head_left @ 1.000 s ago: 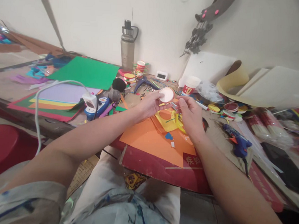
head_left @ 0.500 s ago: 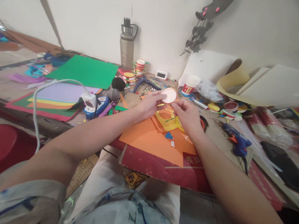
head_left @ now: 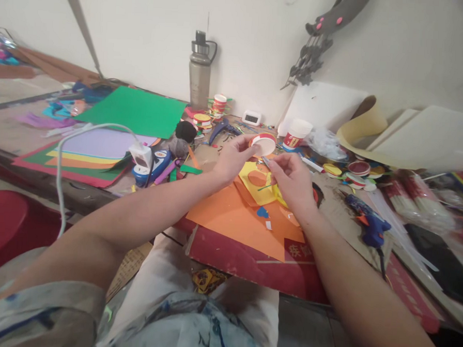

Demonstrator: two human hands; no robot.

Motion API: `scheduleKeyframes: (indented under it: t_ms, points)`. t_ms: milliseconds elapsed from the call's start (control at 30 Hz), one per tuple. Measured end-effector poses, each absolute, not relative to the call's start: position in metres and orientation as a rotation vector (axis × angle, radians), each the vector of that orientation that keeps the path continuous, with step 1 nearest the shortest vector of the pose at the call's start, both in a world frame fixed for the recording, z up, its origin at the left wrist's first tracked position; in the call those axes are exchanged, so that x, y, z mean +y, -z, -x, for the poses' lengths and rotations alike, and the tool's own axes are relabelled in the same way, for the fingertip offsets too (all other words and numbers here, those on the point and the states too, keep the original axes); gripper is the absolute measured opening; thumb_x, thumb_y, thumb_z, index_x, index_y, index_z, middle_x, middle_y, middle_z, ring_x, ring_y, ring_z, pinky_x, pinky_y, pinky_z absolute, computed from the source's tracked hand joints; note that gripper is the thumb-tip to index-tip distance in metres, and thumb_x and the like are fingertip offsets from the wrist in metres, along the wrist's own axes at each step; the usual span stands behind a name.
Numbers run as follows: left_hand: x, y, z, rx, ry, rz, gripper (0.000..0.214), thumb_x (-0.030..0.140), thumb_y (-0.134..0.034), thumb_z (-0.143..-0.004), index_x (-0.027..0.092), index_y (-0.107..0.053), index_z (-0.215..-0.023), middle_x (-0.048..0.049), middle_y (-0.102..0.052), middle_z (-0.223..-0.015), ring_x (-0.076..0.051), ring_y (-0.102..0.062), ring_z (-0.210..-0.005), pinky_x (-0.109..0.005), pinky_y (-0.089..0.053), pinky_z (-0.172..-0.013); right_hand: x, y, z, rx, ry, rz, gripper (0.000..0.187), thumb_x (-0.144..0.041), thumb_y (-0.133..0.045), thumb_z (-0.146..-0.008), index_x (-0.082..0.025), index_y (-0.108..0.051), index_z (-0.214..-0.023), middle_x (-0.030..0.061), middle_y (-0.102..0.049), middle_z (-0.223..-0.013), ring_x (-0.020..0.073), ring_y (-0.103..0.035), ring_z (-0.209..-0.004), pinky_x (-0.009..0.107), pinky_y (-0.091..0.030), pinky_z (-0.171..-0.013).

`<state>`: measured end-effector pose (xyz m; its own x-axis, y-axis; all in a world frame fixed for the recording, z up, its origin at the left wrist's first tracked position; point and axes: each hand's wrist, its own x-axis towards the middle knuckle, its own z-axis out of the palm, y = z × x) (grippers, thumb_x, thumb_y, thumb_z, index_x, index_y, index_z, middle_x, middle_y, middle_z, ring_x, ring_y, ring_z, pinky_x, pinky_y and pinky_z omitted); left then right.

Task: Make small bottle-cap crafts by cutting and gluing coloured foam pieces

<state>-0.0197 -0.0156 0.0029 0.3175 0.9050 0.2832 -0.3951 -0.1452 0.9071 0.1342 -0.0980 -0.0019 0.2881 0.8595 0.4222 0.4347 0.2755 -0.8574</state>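
My left hand is closed on a shallow cut-off paper cup bottom, white inside with a red and yellow side. The cup bottom is held tilted above the work surface. Just below and to its right, my right hand pinches a small greyish piece, too small to name. Under both hands lie yellow paper with a round orange patch and an orange sheet. Small blue scraps and a white scrap rest on the orange sheet.
A blue glue gun and a dark phone lie at right. A paper cup and a water bottle stand at the back. Coloured sheets and a power strip with a white cable are at left.
The cup bottom has tipped, so its red and yellow side now shows. My right hand has moved slightly down and away from its rim, with a small greyish piece showing at the fingertips.
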Motion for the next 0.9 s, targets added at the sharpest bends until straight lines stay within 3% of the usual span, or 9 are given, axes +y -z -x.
scheduleKeyframes:
  t_ms: [167, 400, 633, 900]
  points:
    - [-0.015, -0.004, 0.02, 0.476, -1.264, -1.454, 0.015, 0.022, -0.075, -0.089, 0.017, -0.077, -0.103, -0.0036, -0.077, -0.101, -0.012, -0.066, -0.088, -0.023, -0.054, -0.076, -0.096, 0.004, -0.131, -1.231, -0.519, 1.267, 0.055, -0.054, -0.084, -0.079, -0.028, -0.052, -0.117, 0.0016, -0.066, -0.103, 0.0183, -0.068, -0.082, 0.035, -0.062, -0.065]
    - [-0.027, -0.013, 0.02, 0.525, -1.219, -1.426, 0.009, 0.014, -0.075, -0.086, 0.017, -0.078, -0.094, -0.0004, -0.075, -0.09, -0.01, -0.062, -0.081, -0.022, -0.05, -0.076, -0.099, 0.006, -0.128, -1.283, -0.496, 1.266, 0.047, -0.053, -0.077, -0.088, -0.029, -0.051, -0.119, 0.0022, -0.066, -0.108, 0.0185, -0.069, -0.088, 0.034, -0.064, -0.068]
    - [-0.027, -0.019, 0.021, 0.595, -0.98, -0.87, 0.008, 0.009, -0.077, -0.086, 0.015, -0.073, -0.089, -0.0004, -0.074, -0.082, -0.008, -0.063, -0.069, -0.022, -0.046, -0.063, -0.097, 0.004, -0.132, -1.239, -0.484, 1.31, 0.029, -0.044, -0.066, -0.095, -0.03, -0.051, -0.115, 0.0026, -0.065, -0.102, 0.0194, -0.069, -0.083, 0.033, -0.062, -0.063]
    - [-0.026, -0.018, 0.02, 0.55, -0.937, -0.793, 0.01, 0.003, -0.072, -0.092, 0.013, -0.071, -0.093, -0.0019, -0.076, -0.084, -0.007, -0.066, -0.07, -0.023, -0.053, -0.07, -0.099, 0.005, -0.128, -1.29, -0.387, 1.324, 0.042, -0.042, -0.077, -0.083, -0.026, -0.054, -0.115, 0.0021, -0.069, -0.102, 0.0174, -0.067, -0.081, 0.034, -0.056, -0.069]
